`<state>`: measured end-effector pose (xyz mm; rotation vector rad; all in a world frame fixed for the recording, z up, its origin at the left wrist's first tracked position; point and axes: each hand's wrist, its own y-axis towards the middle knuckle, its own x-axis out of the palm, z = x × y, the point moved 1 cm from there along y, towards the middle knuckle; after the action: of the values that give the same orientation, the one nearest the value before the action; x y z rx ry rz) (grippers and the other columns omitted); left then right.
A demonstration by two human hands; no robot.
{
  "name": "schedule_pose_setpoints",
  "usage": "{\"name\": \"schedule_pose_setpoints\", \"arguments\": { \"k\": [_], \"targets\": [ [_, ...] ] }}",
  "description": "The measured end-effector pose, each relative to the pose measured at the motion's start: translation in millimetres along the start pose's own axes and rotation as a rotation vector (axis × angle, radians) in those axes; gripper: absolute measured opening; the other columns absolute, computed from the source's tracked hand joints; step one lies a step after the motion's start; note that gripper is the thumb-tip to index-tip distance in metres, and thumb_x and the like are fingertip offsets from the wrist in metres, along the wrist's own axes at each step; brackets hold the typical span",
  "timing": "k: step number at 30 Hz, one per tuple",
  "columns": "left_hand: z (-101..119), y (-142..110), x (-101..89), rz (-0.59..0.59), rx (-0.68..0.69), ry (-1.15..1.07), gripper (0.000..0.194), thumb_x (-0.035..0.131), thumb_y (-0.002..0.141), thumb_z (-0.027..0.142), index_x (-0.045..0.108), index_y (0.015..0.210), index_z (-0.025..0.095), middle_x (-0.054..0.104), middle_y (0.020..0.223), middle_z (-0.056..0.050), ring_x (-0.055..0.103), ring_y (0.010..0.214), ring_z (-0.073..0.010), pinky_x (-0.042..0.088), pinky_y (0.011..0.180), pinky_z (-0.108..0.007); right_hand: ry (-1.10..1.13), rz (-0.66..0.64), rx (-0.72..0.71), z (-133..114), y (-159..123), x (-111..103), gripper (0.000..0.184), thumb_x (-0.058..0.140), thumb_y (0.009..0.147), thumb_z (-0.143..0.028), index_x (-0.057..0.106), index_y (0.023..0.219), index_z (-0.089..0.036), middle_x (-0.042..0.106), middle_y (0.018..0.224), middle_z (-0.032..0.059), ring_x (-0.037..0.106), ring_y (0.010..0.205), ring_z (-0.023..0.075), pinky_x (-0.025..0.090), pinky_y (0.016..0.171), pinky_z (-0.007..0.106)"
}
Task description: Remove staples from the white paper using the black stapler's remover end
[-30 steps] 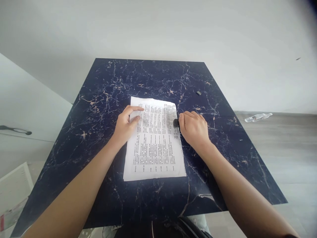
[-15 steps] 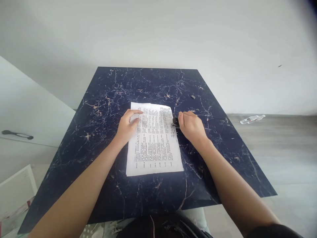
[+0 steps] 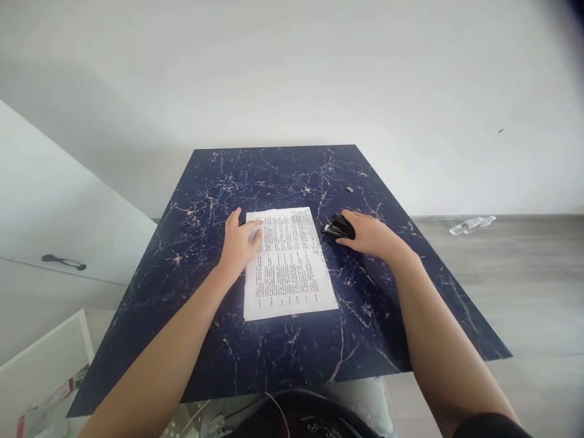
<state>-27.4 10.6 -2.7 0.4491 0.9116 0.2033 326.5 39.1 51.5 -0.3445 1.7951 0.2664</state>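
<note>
Printed sheets of paper (image 3: 287, 267) lie flat in the middle of the dark blue marbled table (image 3: 274, 359), covered in rows of text. My left hand (image 3: 239, 240) rests at their left edge, fingers apart, with thumb and a finger over the margin. To the right of the paper, my right hand (image 3: 367, 234) is wrapped round a black stapler (image 3: 340, 226). The stapler's nose points left and stands a little apart from the paper's right edge. My palm and fingers hide its rear part.
A small dark block (image 3: 349, 189) lies on the table beyond the stapler. White wall stands behind the table, and a white cabinet with a dark handle (image 3: 64, 262) is at the left. A clear plastic bottle (image 3: 472, 225) lies on the floor at the right.
My right hand has drawn the stapler off the paper's right edge, and more of the stapler shows. The left hand's fingers have spread. The camera view has shifted slightly.
</note>
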Motion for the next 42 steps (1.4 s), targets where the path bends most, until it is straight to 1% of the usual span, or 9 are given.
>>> {"name": "schedule_pose_setpoints", "arguments": {
  "k": [4, 7, 9, 14, 18, 23, 27, 33, 42],
  "targets": [
    [-5, 4, -7.6, -0.093, 0.123, 0.018, 0.019, 0.061, 0.092, 0.018, 0.08, 0.096, 0.022, 0.065, 0.132, -0.012, 0.059, 0.126, -0.0318, 0.043, 0.114, -0.057, -0.049, 0.075, 0.089, -4, 1, 1, 0.022, 0.067, 0.088, -0.033, 0.061, 0.106, -0.022, 0.071, 0.09, 0.0093, 0.063, 0.073, 0.0259, 0.041, 0.061, 0.034],
    [-4, 5, -6.8, -0.251, 0.182, 0.007, 0.023, 0.06, 0.093, 0.02, 0.078, 0.105, 0.024, 0.07, 0.126, -0.009, 0.062, 0.121, -0.0295, 0.043, 0.113, -0.056, 0.068, 0.281, 0.088, -30, 2, 4, 0.029, 0.064, 0.092, -0.031, 0.062, 0.119, -0.021, 0.073, 0.102, 0.0126, 0.068, 0.086, 0.0299, 0.05, 0.069, 0.04],
    [-5, 4, -4.4, -0.296, 0.18, 0.014, 0.028, 0.058, 0.093, 0.021, 0.076, 0.115, 0.025, 0.069, 0.133, -0.009, 0.06, 0.127, -0.0307, 0.04, 0.115, -0.057, 0.24, 0.33, 0.007, -54, 0, 12, 0.037, 0.064, 0.093, -0.027, 0.061, 0.128, -0.022, 0.074, 0.112, 0.0117, 0.069, 0.095, 0.029, 0.054, 0.078, 0.043],
    [-13, 8, -1.0, -0.291, 0.125, -0.08, 0.044, 0.044, 0.088, 0.009, 0.077, 0.112, 0.027, 0.072, 0.132, -0.004, 0.06, 0.13, -0.0263, 0.037, 0.119, -0.054, 0.454, 0.249, -0.279, -107, -3, 44, 0.045, 0.068, 0.093, -0.023, 0.061, 0.137, -0.025, 0.073, 0.122, 0.0083, 0.067, 0.109, 0.0272, 0.054, 0.095, 0.045],
    [-13, 11, -5.3, -0.17, 0.085, -0.3, 0.045, 0.043, 0.079, 0.006, 0.078, 0.102, 0.023, 0.074, 0.126, -0.005, 0.064, 0.125, -0.0234, 0.04, 0.119, -0.046, 0.446, 0.197, -0.347, -124, 1, 62, 0.049, 0.07, 0.093, -0.024, 0.062, 0.14, -0.026, 0.072, 0.123, 0.0099, 0.065, 0.112, 0.0295, 0.052, 0.097, 0.048],
    [6, 5, -3.8, 0.047, -0.144, -0.727, 0.029, 0.053, 0.083, 0.018, 0.078, 0.096, 0.022, 0.076, 0.117, -0.007, 0.067, 0.118, -0.0264, 0.046, 0.111, -0.044, 0.54, 0.163, -0.344, -109, 8, 57, 0.055, 0.083, 0.082, -0.029, 0.067, 0.135, -0.026, 0.073, 0.125, 0.0102, 0.064, 0.116, 0.0296, 0.05, 0.102, 0.048],
    [14, 1, 3.6, 0.063, -0.34, -1.067, 0.028, 0.058, 0.093, 0.039, 0.078, 0.095, 0.019, 0.077, 0.113, -0.012, 0.073, 0.107, -0.0274, 0.053, 0.098, -0.042, 0.757, 0.122, -0.228, -76, 13, 47, 0.031, 0.077, 0.086, -0.038, 0.077, 0.114, -0.024, 0.077, 0.115, 0.0083, 0.067, 0.093, 0.0224, 0.054, 0.086, 0.041],
    [3, 5, 1.9, 0.066, -0.491, -1.21, 0.051, 0.051, 0.097, 0.058, 0.077, 0.095, 0.014, 0.077, 0.113, -0.018, 0.074, 0.109, -0.0294, 0.052, 0.103, -0.045, 1.122, -0.129, -0.095, -57, 18, 58, 0.031, 0.078, 0.078, -0.037, 0.079, 0.104, -0.022, 0.078, 0.104, 0.0081, 0.057, 0.066, 0.0148, 0.048, 0.059, 0.034],
    [0, 5, 3.8, 0.059, -0.537, -1.246, 0.057, 0.044, 0.101, 0.058, 0.078, 0.094, 0.013, 0.078, 0.11, -0.018, 0.074, 0.107, -0.0283, 0.052, 0.105, -0.045, 1.161, -0.162, 0.029, -61, 17, 61, 0.022, 0.078, 0.073, -0.03, 0.079, 0.093, -0.021, 0.074, 0.078, 0.0039, 0.05, 0.052, 0.0126, 0.043, 0.051, 0.032]
  ]
}}
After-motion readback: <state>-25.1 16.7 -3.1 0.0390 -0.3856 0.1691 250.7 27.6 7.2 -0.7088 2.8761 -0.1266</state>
